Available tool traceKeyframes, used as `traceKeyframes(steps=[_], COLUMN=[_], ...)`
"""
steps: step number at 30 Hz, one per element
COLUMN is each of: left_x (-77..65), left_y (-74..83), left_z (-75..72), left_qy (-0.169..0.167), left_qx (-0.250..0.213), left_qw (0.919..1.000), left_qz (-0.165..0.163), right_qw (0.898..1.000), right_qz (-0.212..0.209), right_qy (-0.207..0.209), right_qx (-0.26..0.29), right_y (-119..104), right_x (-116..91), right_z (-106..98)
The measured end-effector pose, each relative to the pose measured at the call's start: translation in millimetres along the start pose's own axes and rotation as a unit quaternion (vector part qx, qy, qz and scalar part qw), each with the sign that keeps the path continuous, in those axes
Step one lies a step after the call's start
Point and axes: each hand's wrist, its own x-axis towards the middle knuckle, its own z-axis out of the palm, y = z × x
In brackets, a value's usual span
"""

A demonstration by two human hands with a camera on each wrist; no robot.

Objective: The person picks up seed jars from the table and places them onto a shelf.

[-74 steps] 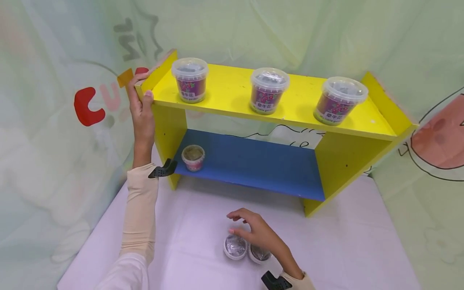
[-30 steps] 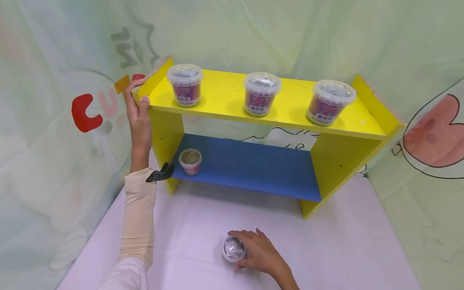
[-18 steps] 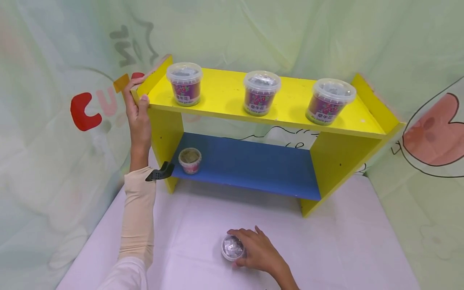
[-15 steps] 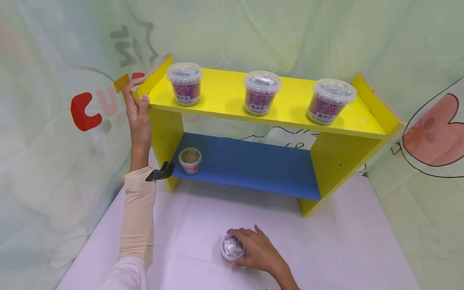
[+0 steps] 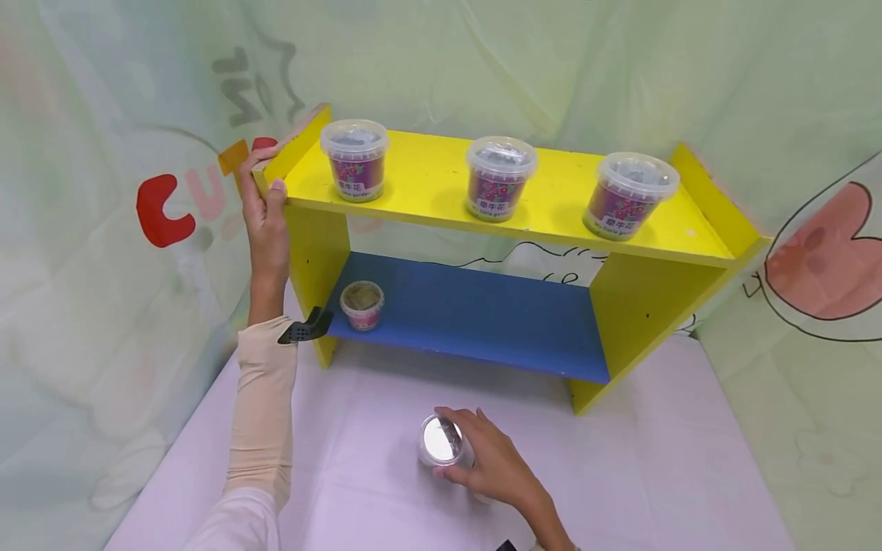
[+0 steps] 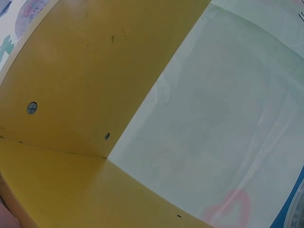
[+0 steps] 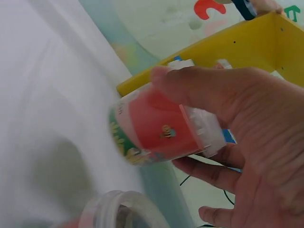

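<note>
My right hand (image 5: 492,459) grips a small lidded plastic tub (image 5: 441,442) by its upper part, thumb on one side and fingers on the other. In the right wrist view this tub (image 7: 159,126) has a red and green printed label with a bee, and it is tilted above the white cloth. A second tub (image 7: 126,209) stands below it, mostly hidden by my hand in the head view. My left hand (image 5: 267,229) holds the upper left corner of a yellow and blue shelf (image 5: 475,314), thumb in front and fingers around the side.
Three purple-labelled tubs stand on the yellow top board: one left (image 5: 357,164), one middle (image 5: 500,184), one right (image 5: 627,197). On the blue lower board, a smaller pink-labelled tub (image 5: 361,306) sits at the left end. Printed curtains hang behind and beside the shelf.
My right hand came down over the tubs on the cloth, took hold of one, and has now raised it slightly toward the shelf. My left hand keeps its hold on the shelf.
</note>
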Motion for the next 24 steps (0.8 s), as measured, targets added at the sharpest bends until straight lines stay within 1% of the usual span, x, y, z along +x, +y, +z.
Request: traceKeyframes(steps=[4, 8, 11, 15, 17, 19, 21, 24], left_x=[-3.8, -6.0, -6.0, -2.9, -0.8, 1.0, 1.6, 1.5], left_y=[9.2, 15.0, 14.4, 7.3, 2.2, -2.4, -5.0, -6.4], left_z=[3.3, 5.5, 5.3, 3.0, 1.2, -0.6, -1.7, -2.2], left_qy=[-0.001, -0.002, -0.002, -0.001, 0.0, 0.001, 0.001, 0.001], left_qx=[0.0, -0.006, -0.005, 0.0, 0.001, 0.002, 0.001, 0.003], left_qw=[1.0, 1.0, 1.0, 1.0, 1.0, 1.0, 1.0, 1.0], left_qz=[0.004, 0.002, 0.001, 0.0, 0.001, 0.003, 0.003, 0.003], right_qw=[0.998, 0.992, 0.986, 0.977, 0.97, 0.96, 0.947, 0.922], right_qz=[0.011, 0.005, 0.004, 0.013, 0.018, 0.021, 0.017, 0.003], right_qy=[0.039, 0.074, 0.09, 0.104, 0.108, 0.109, 0.108, 0.105], right_qx=[0.047, 0.104, 0.137, 0.186, 0.218, 0.259, 0.302, 0.372], right_y=[-1.0, -0.1, 1.2, 2.1, 2.2, 2.5, 2.8, 3.5], right_x=[3.0, 7.2, 9.3, 11.1, 12.1, 13.4, 14.9, 16.6], right_z=[-2.6, -2.9, -1.5, -1.2, -1.8, -2.6, -3.6, -5.2])
